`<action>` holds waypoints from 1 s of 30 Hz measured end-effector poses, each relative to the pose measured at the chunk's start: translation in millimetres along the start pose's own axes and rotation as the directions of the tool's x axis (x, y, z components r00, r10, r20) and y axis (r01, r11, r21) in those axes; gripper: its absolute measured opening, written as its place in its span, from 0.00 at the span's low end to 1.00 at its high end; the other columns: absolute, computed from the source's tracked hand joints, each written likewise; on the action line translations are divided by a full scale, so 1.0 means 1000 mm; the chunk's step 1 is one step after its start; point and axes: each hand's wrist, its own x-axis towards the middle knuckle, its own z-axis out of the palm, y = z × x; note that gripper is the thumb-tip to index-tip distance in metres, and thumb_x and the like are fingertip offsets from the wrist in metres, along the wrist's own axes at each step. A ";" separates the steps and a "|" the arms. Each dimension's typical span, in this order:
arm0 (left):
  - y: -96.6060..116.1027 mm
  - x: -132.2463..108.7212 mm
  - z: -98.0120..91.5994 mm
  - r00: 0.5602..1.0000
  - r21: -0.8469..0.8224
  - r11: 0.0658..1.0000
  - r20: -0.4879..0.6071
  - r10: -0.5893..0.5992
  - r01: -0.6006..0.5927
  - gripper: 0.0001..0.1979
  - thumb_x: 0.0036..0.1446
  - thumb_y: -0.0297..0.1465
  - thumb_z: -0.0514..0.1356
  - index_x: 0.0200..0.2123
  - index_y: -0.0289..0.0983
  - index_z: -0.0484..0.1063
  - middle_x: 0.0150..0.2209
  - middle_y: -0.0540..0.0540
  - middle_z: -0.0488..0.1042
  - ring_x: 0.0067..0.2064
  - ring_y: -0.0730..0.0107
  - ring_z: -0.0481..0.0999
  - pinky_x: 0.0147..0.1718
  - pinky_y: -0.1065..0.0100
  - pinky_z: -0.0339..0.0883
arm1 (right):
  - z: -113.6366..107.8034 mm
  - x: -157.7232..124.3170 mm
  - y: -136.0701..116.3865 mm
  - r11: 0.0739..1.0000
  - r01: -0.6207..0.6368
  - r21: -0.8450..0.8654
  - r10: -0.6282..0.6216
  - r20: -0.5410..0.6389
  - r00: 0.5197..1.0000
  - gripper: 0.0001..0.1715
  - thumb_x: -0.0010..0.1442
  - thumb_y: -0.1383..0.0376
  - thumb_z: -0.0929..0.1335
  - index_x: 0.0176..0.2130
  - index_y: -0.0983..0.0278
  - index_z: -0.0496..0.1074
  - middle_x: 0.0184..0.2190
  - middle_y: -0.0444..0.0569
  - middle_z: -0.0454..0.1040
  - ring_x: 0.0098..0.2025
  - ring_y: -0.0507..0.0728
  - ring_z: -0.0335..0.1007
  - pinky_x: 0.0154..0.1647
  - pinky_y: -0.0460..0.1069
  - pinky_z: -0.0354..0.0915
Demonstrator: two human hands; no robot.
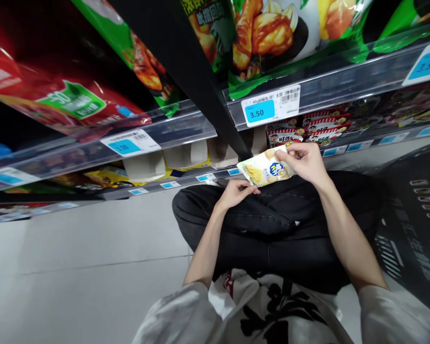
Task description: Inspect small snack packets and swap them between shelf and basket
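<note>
A small white and yellow snack packet (264, 168) with a blue logo is held tilted above my lap, in front of the bottom shelf. My right hand (304, 161) pinches its upper right corner between thumb and fingers. At the lower left corner, my left hand (237, 192) has its thumb and fingers closed on the packet's edge. Most of the packet's printed front shows between both hands. Beneath it are my crossed legs in black trousers (265, 229).
Shelves of snack bags rise ahead, with a price rail (329, 88) jutting out above my hands. Red and white packets (324, 128) and open cartons (186, 156) fill the lower shelf. A black plastic basket (408, 224) stands close on my right. Pale floor tiles (86, 248) lie left.
</note>
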 end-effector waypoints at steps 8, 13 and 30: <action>0.010 -0.004 -0.003 0.978 0.055 0.992 0.185 0.100 -0.112 0.14 0.59 0.41 0.67 0.32 0.35 0.84 0.34 0.42 0.84 0.38 0.63 0.83 0.42 0.67 0.74 | 0.008 0.002 0.007 0.999 0.044 0.010 -0.044 0.048 0.998 0.16 0.61 0.53 0.73 0.32 0.63 0.79 0.35 0.48 0.71 0.34 0.54 0.67 0.29 0.49 0.63; 0.009 -0.004 -0.004 0.977 0.039 0.993 0.185 0.101 -0.110 0.15 0.59 0.41 0.67 0.29 0.35 0.83 0.31 0.41 0.84 0.34 0.64 0.82 0.39 0.68 0.74 | 0.011 0.002 0.009 0.997 -0.031 0.069 0.027 0.048 0.998 0.18 0.59 0.52 0.74 0.31 0.65 0.78 0.35 0.48 0.70 0.31 0.52 0.67 0.29 0.49 0.65; -0.004 0.001 -0.004 0.997 -0.165 0.986 -0.071 0.016 -0.028 0.26 0.57 0.52 0.65 0.47 0.36 0.81 0.41 0.41 0.83 0.35 0.61 0.80 0.35 0.64 0.75 | 0.012 0.002 0.019 0.986 -0.163 0.039 0.149 0.242 0.959 0.20 0.59 0.51 0.73 0.35 0.65 0.82 0.31 0.49 0.81 0.34 0.58 0.76 0.32 0.49 0.68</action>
